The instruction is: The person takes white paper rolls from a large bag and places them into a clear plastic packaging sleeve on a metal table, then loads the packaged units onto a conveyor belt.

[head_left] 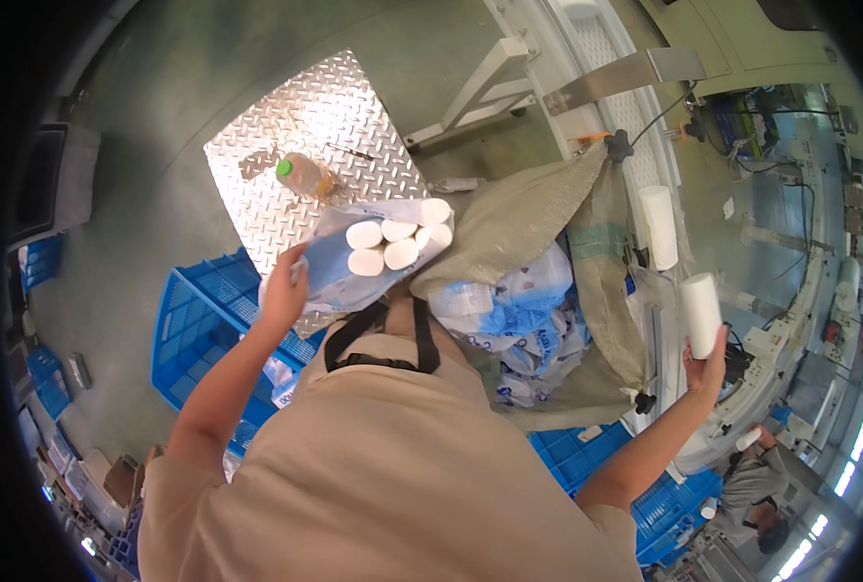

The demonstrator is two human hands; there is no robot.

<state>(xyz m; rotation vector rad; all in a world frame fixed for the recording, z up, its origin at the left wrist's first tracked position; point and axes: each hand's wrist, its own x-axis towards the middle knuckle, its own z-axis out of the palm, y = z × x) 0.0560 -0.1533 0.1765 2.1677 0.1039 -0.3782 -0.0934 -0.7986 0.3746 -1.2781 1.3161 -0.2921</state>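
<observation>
My left hand (286, 291) is closed on the edge of a clear and blue plastic bag (329, 267). Several white rolls (400, 254) lie in the bag with their ends showing at its right side. The bag rests over the near corner of a shiny tread-plate tabletop (344, 107). Out to the right, my right hand (708, 367) grips the lower end of a white roll (700, 308), which stands nearly upright in it. Another white roll (657, 228) lies on the conveyor (635, 126), just beyond that hand.
A bottle with a green cap (305, 175) and a thin dark stick (350, 151) lie on the tabletop. Between my hands hangs an open drab sack (528, 204) holding blue-and-white plastic packs (528, 325). Blue crates (194, 330) stand left and right. A co-worker (753, 490) holds a roll at lower right.
</observation>
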